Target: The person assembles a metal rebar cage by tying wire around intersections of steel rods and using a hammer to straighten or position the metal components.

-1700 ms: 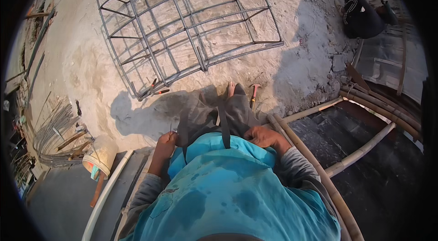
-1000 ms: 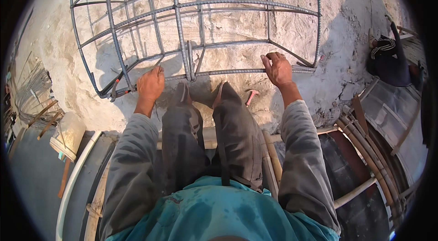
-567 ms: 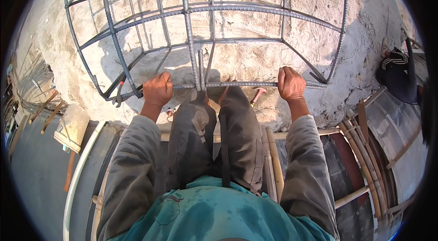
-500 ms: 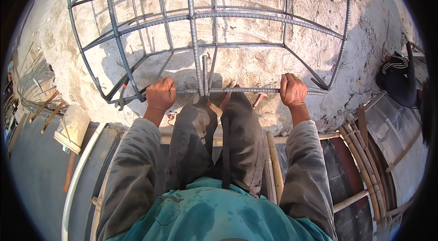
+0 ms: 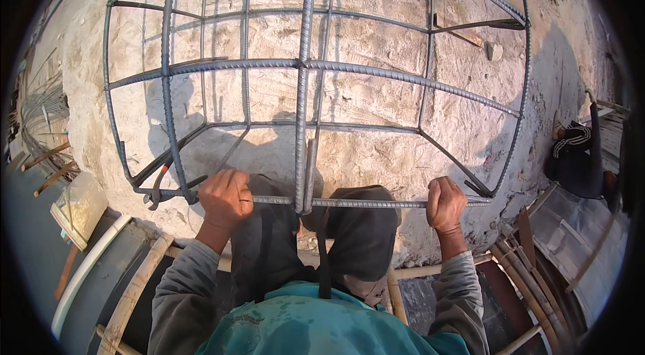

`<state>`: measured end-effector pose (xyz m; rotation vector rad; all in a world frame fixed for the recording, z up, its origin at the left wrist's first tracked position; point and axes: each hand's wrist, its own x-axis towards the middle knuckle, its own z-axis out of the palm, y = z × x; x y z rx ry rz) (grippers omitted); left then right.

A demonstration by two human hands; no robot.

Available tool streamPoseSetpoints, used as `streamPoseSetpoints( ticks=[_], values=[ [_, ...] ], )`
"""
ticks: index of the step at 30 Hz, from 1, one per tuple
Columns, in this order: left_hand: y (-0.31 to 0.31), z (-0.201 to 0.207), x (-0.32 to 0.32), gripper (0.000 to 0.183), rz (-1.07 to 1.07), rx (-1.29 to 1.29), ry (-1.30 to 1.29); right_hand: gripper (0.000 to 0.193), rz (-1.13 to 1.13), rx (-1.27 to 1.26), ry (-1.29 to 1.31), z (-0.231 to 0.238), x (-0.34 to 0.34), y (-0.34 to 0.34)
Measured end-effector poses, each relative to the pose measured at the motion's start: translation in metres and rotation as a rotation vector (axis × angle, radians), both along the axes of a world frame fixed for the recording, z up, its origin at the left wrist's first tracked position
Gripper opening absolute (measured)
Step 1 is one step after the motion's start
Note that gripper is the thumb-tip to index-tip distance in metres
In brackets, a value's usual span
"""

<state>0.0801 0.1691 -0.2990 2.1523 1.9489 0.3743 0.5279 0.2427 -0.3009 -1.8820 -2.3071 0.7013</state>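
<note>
A cage of ribbed steel bars point(image 5: 302, 65) fills the ground ahead of the knees, its near edge just over the legs; whether that edge rests or hangs clear, I cannot tell. It should handle as heavy and stiff, hardly fragile, though the crossings might give a little under twist. The ribs ought to offer good purchase, while the loose bar ends could scratch. The sensible hold is the near bar point(image 5: 369, 204), hands well apart on either side of the middle upright — just as they sit here. The left hand point(image 5: 225, 197) has its fingers curled round the bar toward the left corner; the right hand point(image 5: 445, 204) is wrapped round it near the right end, knuckles up.

Just beside the left hand, pincers point(image 5: 157, 190) with an orange patch on the handle lie against the corner bars; hooked or merely leaning, I cannot tell, but they could snag or drop. The trouser legs point(image 5: 363, 227) crowd the bar from below, and bamboo poles point(image 5: 138, 288) run behind the feet — a likely tripping point. Farther left stand a pale bucket point(image 5: 80, 208) and a tangle of thin rods point(image 5: 44, 103). A stone point(image 5: 495, 51) lies beyond the bars at upper right; a co-worker in dark clothes point(image 5: 578, 160) crouches off to the right.
</note>
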Motion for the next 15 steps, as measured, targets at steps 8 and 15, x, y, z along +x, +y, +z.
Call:
streamPoseSetpoints(
  ticks=[8, 15],
  values=[
    [-0.007, -0.010, 0.003, 0.016, 0.018, 0.229, -0.046, 0.015, -0.037, 0.175, 0.062, -0.007, -0.002, -0.011],
    [-0.012, -0.015, 0.005, 0.019, 0.026, 0.401, 0.001, 0.015, -0.142, 0.396, 0.140, -0.015, -0.004, -0.015]
  ],
)
